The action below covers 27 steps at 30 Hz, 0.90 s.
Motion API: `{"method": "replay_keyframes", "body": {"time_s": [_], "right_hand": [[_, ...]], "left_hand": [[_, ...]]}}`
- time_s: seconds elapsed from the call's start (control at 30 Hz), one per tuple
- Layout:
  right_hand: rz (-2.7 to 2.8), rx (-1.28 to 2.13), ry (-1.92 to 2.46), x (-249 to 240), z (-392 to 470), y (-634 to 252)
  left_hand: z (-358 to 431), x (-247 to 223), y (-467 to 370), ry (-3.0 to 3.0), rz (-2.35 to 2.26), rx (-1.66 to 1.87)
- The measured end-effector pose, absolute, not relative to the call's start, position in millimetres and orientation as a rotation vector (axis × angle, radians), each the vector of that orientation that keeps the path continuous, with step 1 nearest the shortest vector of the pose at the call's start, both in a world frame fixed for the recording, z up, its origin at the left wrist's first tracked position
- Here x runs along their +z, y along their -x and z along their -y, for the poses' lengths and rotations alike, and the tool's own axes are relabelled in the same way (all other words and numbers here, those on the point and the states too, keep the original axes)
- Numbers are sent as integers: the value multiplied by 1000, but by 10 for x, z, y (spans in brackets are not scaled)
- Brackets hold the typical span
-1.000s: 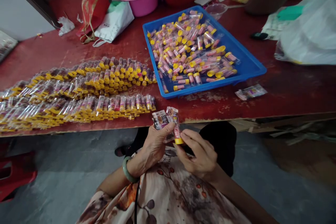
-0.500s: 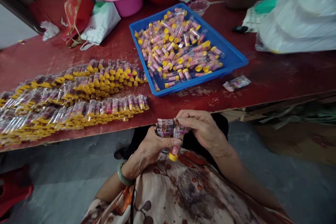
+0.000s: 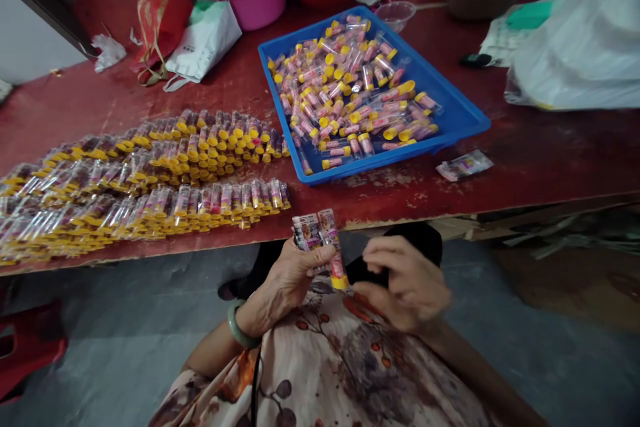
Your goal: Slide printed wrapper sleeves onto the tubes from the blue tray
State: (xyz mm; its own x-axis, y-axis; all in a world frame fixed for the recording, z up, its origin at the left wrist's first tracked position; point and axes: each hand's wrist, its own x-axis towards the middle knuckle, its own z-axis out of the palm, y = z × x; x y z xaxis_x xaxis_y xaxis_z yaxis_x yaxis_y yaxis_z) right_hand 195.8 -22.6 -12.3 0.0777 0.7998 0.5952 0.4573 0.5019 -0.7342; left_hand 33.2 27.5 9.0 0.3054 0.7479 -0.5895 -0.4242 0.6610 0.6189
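Note:
My left hand (image 3: 286, 278) is closed on a small stack of printed labels (image 3: 306, 230) and a clear tube (image 3: 337, 265) with pink contents and a yellow cap. The tube is tilted, cap end towards me, with a printed label (image 3: 327, 223) at its far end. The left thumb presses across the tube. To the right, apart from the tube, is my right hand (image 3: 407, 280), slightly blurred, its fingers bent and thumb apart, with nothing visible in it. Beyond my hands, a blue tray (image 3: 453, 121) holds many loose yellow-capped tubes (image 3: 345, 83).
Stacked rows of labelled tubes (image 3: 225, 200) cover the left of the red table (image 3: 390, 197). A packet of labels (image 3: 465, 165) lies right of the tray. Bags (image 3: 207, 40), a pink basin (image 3: 255, 3) and a large plastic-wrapped bundle (image 3: 575, 60) stand behind. A red stool (image 3: 35, 347) is at lower left.
My right hand has let go of the tube's label end and moved right and towards me. The left hand keeps its hold. The view has shifted slightly.

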Motion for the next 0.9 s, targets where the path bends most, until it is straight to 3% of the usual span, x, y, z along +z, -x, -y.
{"method": "replay_keyframes", "body": {"time_s": [0.13, 0.23, 0.6, 0.9], "right_hand": [[1909, -33, 1065, -170, 334, -1913], [1929, -149, 1118, -242, 367, -1867], [1475, -9, 1206, -137, 288, -1690], [1432, 49, 1208, -93, 298, -1653]], "left_hand": [[-275, 114, -345, -333, -924, 812], [-261, 124, -347, -340, -927, 791], [-121, 57, -353, -416, -883, 722], [-122, 72, -302, -408, -852, 721]]}}
